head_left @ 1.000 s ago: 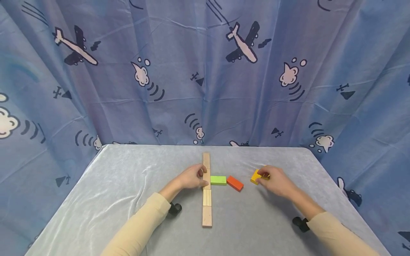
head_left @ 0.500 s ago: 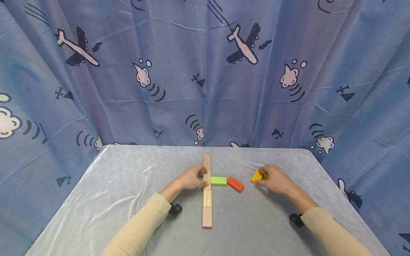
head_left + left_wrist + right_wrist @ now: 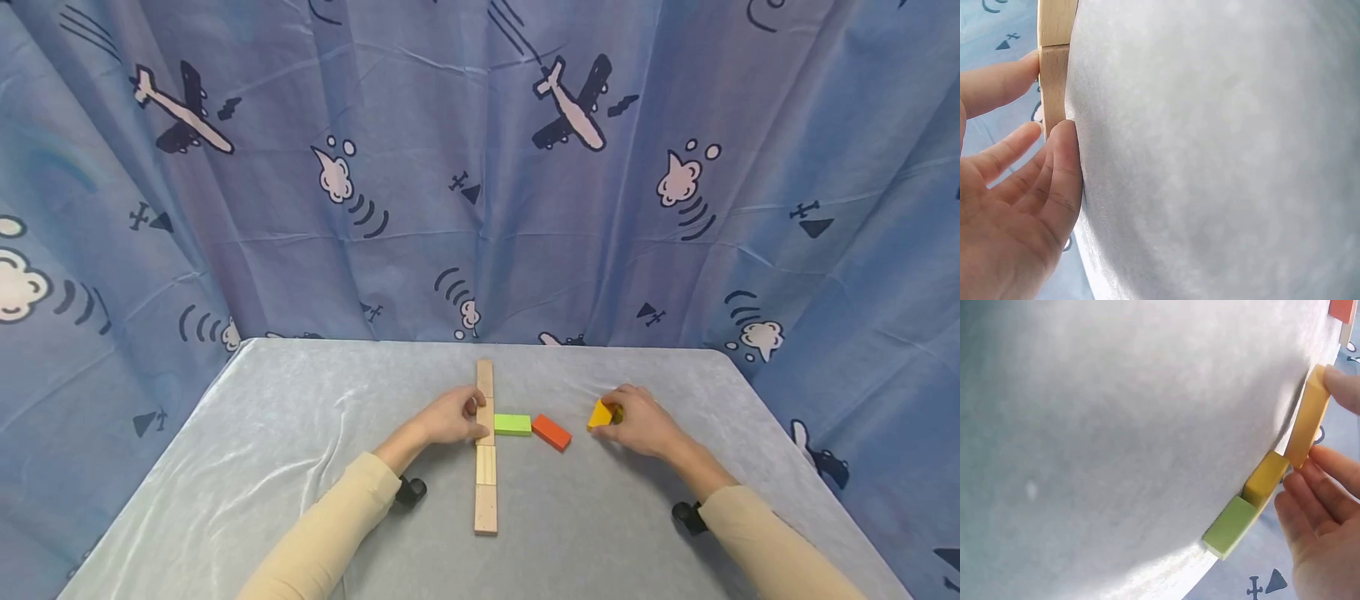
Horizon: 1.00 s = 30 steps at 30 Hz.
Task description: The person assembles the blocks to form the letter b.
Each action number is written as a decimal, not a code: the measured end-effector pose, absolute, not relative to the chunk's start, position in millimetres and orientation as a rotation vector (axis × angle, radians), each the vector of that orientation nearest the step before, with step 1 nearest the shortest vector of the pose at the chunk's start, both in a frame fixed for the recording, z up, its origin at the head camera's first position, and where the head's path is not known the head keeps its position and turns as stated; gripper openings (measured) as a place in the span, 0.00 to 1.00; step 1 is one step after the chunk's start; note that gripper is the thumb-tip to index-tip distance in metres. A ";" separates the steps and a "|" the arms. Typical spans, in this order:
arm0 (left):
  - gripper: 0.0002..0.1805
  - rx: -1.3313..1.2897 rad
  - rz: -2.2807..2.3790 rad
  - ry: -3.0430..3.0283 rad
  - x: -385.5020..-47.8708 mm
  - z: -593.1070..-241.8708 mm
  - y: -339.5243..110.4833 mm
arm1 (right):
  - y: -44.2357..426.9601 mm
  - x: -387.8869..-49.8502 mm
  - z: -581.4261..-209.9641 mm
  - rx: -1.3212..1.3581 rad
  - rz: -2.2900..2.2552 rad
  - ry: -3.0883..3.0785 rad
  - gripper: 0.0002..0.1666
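Note:
A row of pale wooden blocks (image 3: 486,465) runs front to back in the head view. My left hand (image 3: 450,417) rests its fingertips along the left side of one wooden block (image 3: 1054,87), with fingers spread and slightly bent. My right hand (image 3: 643,423) pinches a yellow block (image 3: 600,414) between thumb and fingers; it stands tilted in the right wrist view (image 3: 1310,415). Beside its lower end lie a second yellow block (image 3: 1266,477) and a green one (image 3: 1230,526), mostly hidden by the hand in the head view.
A lime green block (image 3: 513,425) lies crosswise against the row's right side. Next to it is an angled red block (image 3: 551,433). A grey-white cloth covers the table (image 3: 300,417), and a blue patterned curtain (image 3: 420,208) hangs behind its far edge.
My right hand has shifted slightly left, and the yellow block in it has tipped up from its earlier flatter position. The left hand stays on the wooden row.

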<state>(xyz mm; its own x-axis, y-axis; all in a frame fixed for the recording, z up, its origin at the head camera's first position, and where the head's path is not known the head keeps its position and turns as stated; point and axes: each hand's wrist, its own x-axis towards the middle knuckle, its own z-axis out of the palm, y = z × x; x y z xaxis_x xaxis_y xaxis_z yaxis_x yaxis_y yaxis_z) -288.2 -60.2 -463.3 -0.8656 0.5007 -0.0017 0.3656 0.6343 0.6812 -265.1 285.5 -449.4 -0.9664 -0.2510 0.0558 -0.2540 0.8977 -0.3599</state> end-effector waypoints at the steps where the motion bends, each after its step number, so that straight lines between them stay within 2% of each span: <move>1: 0.23 0.713 1.048 2.664 -288.2 -463.2 -60.3 | 285.1 -264.4 -449.0 0.420 0.591 -3.046 0.35; 30: 0.23 0.724 1.062 2.656 -288.7 -464.1 -60.6 | 267.1 -215.5 -439.5 0.664 0.720 -3.077 0.31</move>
<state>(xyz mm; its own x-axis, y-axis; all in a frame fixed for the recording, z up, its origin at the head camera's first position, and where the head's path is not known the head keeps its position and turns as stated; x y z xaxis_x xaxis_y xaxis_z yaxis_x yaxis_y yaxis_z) -288.7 -60.6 -464.1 -0.8623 0.5063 0.0039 0.3695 0.6239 0.6886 -215.5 267.1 -439.5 -0.9118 -0.4105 0.0087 -0.3717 0.8164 -0.4420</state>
